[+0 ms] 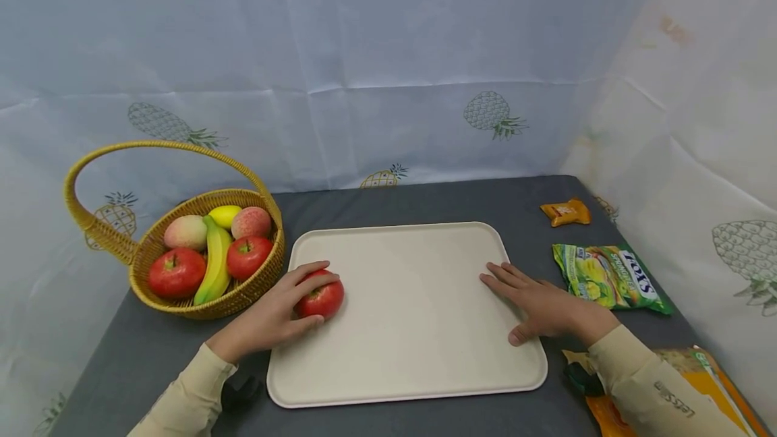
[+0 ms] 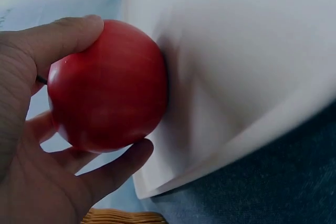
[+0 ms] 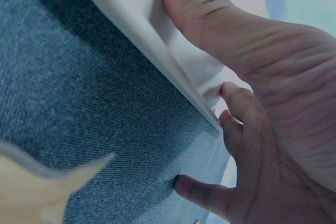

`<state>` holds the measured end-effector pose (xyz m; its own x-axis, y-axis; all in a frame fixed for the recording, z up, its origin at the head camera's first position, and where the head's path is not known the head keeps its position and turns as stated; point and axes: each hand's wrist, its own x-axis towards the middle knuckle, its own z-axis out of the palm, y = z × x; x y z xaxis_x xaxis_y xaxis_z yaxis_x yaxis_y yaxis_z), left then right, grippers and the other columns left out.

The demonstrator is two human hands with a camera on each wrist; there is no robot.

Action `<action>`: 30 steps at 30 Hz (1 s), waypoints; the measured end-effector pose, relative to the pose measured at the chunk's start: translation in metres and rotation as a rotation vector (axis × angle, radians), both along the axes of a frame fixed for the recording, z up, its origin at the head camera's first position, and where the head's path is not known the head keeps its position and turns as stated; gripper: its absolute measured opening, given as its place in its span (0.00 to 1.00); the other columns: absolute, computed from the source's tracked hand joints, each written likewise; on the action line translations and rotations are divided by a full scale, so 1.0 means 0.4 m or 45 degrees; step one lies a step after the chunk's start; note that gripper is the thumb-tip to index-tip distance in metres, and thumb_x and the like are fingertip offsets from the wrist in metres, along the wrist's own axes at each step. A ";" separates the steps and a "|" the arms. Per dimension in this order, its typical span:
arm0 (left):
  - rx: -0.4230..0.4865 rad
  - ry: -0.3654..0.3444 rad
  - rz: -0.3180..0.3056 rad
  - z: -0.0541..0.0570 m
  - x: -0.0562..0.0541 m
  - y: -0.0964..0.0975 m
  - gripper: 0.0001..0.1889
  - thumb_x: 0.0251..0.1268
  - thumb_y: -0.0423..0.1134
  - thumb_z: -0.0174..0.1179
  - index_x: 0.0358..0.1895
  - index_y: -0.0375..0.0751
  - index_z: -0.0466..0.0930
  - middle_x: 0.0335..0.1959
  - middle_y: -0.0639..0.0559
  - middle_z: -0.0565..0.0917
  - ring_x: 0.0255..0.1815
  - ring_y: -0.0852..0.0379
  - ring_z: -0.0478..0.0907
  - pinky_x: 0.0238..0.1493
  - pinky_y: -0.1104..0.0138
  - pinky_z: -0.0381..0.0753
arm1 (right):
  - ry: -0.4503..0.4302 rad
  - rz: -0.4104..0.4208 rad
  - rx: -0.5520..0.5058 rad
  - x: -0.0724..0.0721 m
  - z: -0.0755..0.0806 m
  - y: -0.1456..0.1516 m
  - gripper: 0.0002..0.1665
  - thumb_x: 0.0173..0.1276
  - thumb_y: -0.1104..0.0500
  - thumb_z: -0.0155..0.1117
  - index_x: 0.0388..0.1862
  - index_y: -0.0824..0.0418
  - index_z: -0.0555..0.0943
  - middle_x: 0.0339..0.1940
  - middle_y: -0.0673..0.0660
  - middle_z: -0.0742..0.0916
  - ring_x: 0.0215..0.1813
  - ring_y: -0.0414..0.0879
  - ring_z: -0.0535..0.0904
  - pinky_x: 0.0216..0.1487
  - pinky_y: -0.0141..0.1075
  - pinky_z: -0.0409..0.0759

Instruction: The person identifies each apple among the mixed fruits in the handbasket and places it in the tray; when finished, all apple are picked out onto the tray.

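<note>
Red apple [image 1: 329, 299], centre-left of the frame, at the left side of the cream tray [image 1: 413, 295]; left grip [image 1: 282, 305] curled round it, thumb and fingers parted to its girth. Right grip [image 1: 540, 301], centre-right: loosely spread at the tray's right edge, holding nothing. Wicker basket [image 1: 261, 286], fruit-filled, left. Risk: smooth, round skin might slip a light hold and roll.
</note>
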<state>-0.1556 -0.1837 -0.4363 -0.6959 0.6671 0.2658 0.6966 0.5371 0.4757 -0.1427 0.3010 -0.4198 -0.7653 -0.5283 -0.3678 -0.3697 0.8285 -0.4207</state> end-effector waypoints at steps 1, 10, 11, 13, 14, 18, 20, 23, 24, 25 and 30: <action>-0.001 -0.013 -0.005 0.000 -0.002 -0.001 0.38 0.54 0.38 0.78 0.70 0.51 0.72 0.73 0.43 0.66 0.70 0.43 0.67 0.60 0.44 0.76 | 0.000 -0.001 -0.001 0.000 0.000 0.001 0.67 0.53 0.41 0.80 0.84 0.56 0.53 0.84 0.62 0.50 0.81 0.68 0.42 0.63 0.78 0.52; -0.013 -0.057 0.002 0.007 -0.007 -0.005 0.40 0.55 0.39 0.78 0.72 0.50 0.70 0.75 0.46 0.63 0.71 0.44 0.66 0.61 0.46 0.76 | 0.015 0.006 -0.018 0.003 0.001 0.003 0.66 0.53 0.39 0.78 0.84 0.57 0.53 0.84 0.62 0.50 0.81 0.69 0.42 0.62 0.79 0.52; -0.013 -0.058 0.006 0.008 -0.006 -0.005 0.40 0.55 0.39 0.78 0.72 0.50 0.69 0.76 0.47 0.63 0.72 0.44 0.65 0.61 0.47 0.76 | 0.016 0.009 -0.020 0.003 0.001 0.003 0.66 0.53 0.39 0.78 0.84 0.57 0.53 0.84 0.62 0.50 0.81 0.69 0.42 0.62 0.79 0.52; -0.011 -0.053 0.013 0.012 -0.005 -0.007 0.41 0.54 0.40 0.78 0.73 0.52 0.68 0.76 0.49 0.63 0.72 0.45 0.65 0.61 0.47 0.77 | 0.014 0.013 -0.020 0.003 0.003 0.003 0.66 0.54 0.39 0.78 0.84 0.57 0.53 0.84 0.62 0.50 0.81 0.68 0.42 0.62 0.79 0.52; -0.010 -0.044 0.017 0.015 -0.005 -0.008 0.42 0.54 0.40 0.78 0.73 0.53 0.68 0.76 0.49 0.63 0.72 0.45 0.65 0.61 0.48 0.77 | 0.013 0.015 -0.021 0.002 0.004 0.003 0.66 0.54 0.39 0.78 0.84 0.57 0.53 0.84 0.62 0.50 0.81 0.68 0.42 0.62 0.79 0.52; -0.005 0.040 0.024 0.038 -0.004 -0.013 0.42 0.54 0.41 0.78 0.73 0.52 0.69 0.75 0.48 0.65 0.71 0.46 0.66 0.61 0.47 0.77 | 0.012 0.014 -0.020 0.002 0.006 0.004 0.66 0.55 0.40 0.77 0.84 0.57 0.53 0.84 0.62 0.50 0.81 0.68 0.42 0.62 0.79 0.52; 0.007 0.109 0.031 0.058 -0.007 -0.021 0.41 0.54 0.40 0.78 0.73 0.49 0.70 0.74 0.46 0.67 0.71 0.46 0.66 0.61 0.46 0.76 | 0.013 0.013 -0.020 0.003 0.007 0.004 0.65 0.55 0.40 0.78 0.84 0.57 0.53 0.84 0.62 0.50 0.81 0.68 0.42 0.62 0.79 0.52; 0.029 0.209 0.070 0.098 -0.017 -0.046 0.41 0.52 0.39 0.79 0.72 0.46 0.71 0.73 0.46 0.68 0.72 0.46 0.66 0.62 0.44 0.75 | 0.013 0.010 -0.016 0.003 0.007 0.006 0.66 0.55 0.40 0.78 0.84 0.56 0.53 0.84 0.62 0.49 0.81 0.67 0.41 0.63 0.78 0.52; 0.029 0.234 0.092 0.112 -0.021 -0.057 0.41 0.52 0.39 0.79 0.72 0.46 0.71 0.73 0.46 0.68 0.72 0.47 0.65 0.62 0.45 0.75 | 0.012 0.008 -0.015 0.003 0.006 0.006 0.66 0.55 0.40 0.78 0.84 0.56 0.52 0.84 0.61 0.49 0.81 0.67 0.41 0.63 0.78 0.52; 0.027 0.259 0.113 0.125 -0.026 -0.070 0.42 0.51 0.38 0.79 0.72 0.46 0.71 0.74 0.47 0.68 0.72 0.47 0.65 0.64 0.48 0.74 | 0.010 0.005 -0.016 0.004 0.006 0.007 0.66 0.55 0.40 0.78 0.84 0.55 0.52 0.84 0.61 0.49 0.81 0.67 0.41 0.63 0.78 0.52; -0.014 0.323 0.181 0.165 -0.058 -0.150 0.41 0.48 0.34 0.79 0.70 0.42 0.73 0.73 0.44 0.68 0.73 0.42 0.63 0.72 0.63 0.64 | 0.007 0.008 -0.015 0.001 0.001 0.009 0.66 0.54 0.39 0.77 0.84 0.55 0.52 0.84 0.60 0.49 0.82 0.66 0.41 0.63 0.79 0.51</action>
